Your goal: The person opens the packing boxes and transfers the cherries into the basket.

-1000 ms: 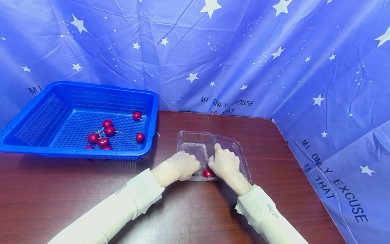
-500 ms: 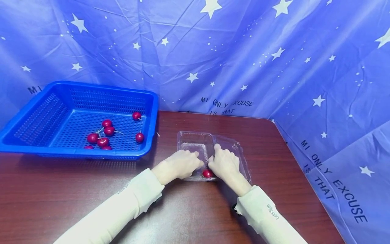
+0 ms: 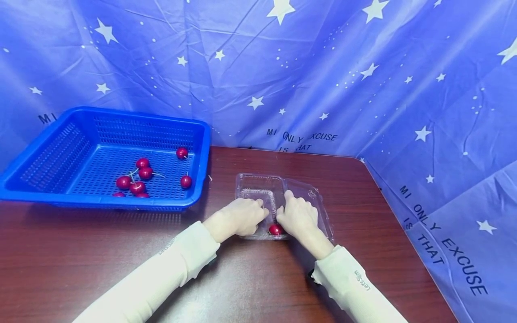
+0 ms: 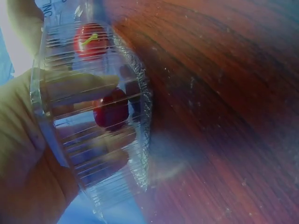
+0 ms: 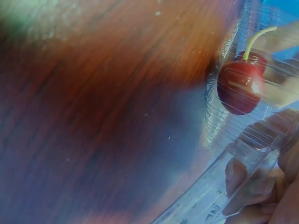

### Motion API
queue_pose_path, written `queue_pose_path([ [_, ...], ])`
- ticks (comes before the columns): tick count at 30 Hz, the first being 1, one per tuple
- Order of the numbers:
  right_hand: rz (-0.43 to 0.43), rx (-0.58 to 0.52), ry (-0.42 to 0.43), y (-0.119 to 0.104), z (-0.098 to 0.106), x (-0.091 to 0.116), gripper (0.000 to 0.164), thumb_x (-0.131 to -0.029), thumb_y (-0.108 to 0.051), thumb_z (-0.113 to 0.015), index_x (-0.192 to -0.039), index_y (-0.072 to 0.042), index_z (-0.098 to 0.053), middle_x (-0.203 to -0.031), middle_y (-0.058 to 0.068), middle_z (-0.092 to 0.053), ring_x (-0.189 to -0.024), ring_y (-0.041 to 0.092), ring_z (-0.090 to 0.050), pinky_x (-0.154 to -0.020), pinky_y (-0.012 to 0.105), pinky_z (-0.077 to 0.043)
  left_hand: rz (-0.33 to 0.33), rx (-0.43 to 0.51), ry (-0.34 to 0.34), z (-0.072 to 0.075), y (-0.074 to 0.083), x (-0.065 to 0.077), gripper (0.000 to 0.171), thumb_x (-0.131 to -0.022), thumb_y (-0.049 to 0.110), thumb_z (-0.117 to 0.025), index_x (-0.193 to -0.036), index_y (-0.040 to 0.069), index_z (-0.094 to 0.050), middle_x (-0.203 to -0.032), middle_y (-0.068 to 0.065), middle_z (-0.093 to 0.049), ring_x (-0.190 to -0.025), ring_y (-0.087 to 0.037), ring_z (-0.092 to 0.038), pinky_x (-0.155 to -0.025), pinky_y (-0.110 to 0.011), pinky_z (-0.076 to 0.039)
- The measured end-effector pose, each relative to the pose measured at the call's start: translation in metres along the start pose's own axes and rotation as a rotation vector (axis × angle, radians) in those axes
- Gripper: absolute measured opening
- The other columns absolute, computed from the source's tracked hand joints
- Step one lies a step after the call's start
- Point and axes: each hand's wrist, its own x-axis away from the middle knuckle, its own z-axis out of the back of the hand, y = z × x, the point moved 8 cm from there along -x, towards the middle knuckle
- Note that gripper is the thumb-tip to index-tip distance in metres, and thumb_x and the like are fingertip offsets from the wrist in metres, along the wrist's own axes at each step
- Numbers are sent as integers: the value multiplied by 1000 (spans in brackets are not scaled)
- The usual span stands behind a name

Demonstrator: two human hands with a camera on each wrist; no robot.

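A clear plastic box [image 3: 259, 183] stands on the table, its lid [image 3: 319, 204] folded open to the right. My left hand [image 3: 243, 216] reaches inside, seen through the ribbed wall in the left wrist view. A red cherry [image 4: 111, 109] lies between its thumb and fingertips, which appear to pinch it low in the box. Another cherry [image 3: 276, 229] with a pale stem rests in the near right corner. My right hand [image 3: 299, 215] grips the box's right side where the lid joins, thumb pointing away; part of its grip is hidden from above.
A blue perforated basket [image 3: 206, 148] stands to the left, holding several stemmed cherries [image 3: 137, 187]. Blue star-printed cloth [image 3: 254, 67] hangs behind and to the right of the brown table [image 3: 238, 278]. A small pale scrap [image 3: 210, 178] lies between basket and box.
My left hand's fingers have uncurled somewhat inside the box, and the hand has shifted slightly. The right hand, box and near-corner cherry hold their places.
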Motion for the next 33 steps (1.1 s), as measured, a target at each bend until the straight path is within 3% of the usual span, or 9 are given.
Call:
queue_pose_path([
  [10, -6, 1, -16, -1, -1, 0, 23, -78, -23, -58, -90, -4, -55, -75, 25, -70, -64, 42, -64, -50, 54, -50, 62, 99, -81, -7, -1, -3, 39, -80, 6, -66, -118, 12, -61, -115, -13, -58, -84, -25, -65, -76, -40, -59],
  [17, -14, 9, -22, 0, 0, 0, 25, -79, -24, -59, -93, -3, -56, -77, 25, -71, -65, 42, -64, -50, 54, -50, 51, 143, -74, -7, 2, -5, 40, -82, 3, -65, -121, 11, -60, -116, -13, -58, -85, -26, -64, -78, -41, -60],
  [33, -17, -3, -18, 0, -1, 0, 23, -79, -23, -60, -91, -4, -56, -77, 26, -71, -67, 43, -64, -52, 55, -50, 73, 135, -34, -8, -1, -11, 40, -79, 11, -65, -118, 9, -59, -105, -12, -62, -82, -28, -66, -77, -41, -59],
])
